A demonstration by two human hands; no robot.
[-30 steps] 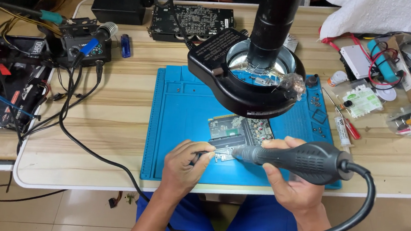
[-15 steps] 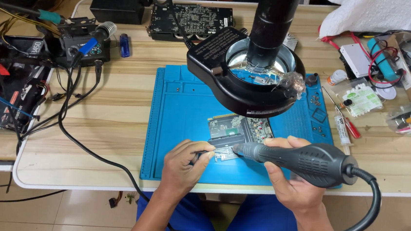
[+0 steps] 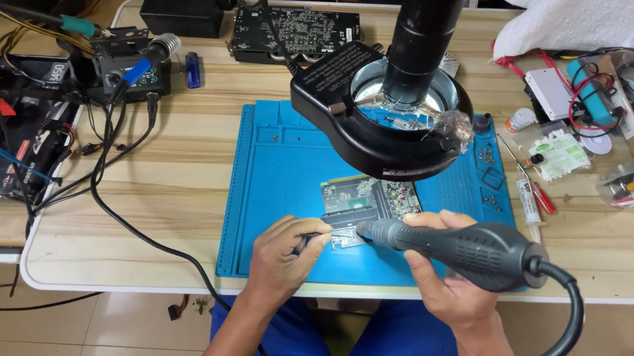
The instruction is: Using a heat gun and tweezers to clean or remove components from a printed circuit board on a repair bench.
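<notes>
A green circuit board point(image 3: 367, 198) lies on the blue work mat point(image 3: 279, 175), under the black ring light of a microscope point(image 3: 382, 115). My right hand point(image 3: 448, 282) grips a thick dark hot-air handle point(image 3: 469, 250) whose nozzle points at the board's near edge. A heavy black hose point(image 3: 573, 326) runs from the handle down past my right arm. My left hand point(image 3: 284, 254) pinches thin tweezers point(image 3: 321, 238) with the tips at the same edge of the board, next to the nozzle.
A larger dark circuit board point(image 3: 295, 29) lies at the back. A soldering station with cables point(image 3: 126, 69) and opened electronics point(image 3: 4, 131) crowd the left. Screwdrivers point(image 3: 531, 189), small packets point(image 3: 560, 156), wires and a white cloth point(image 3: 593, 26) fill the right side.
Both hands stay at the board's near edge. The hose behind the hot-air handle has swung a little; otherwise nothing visible has changed.
</notes>
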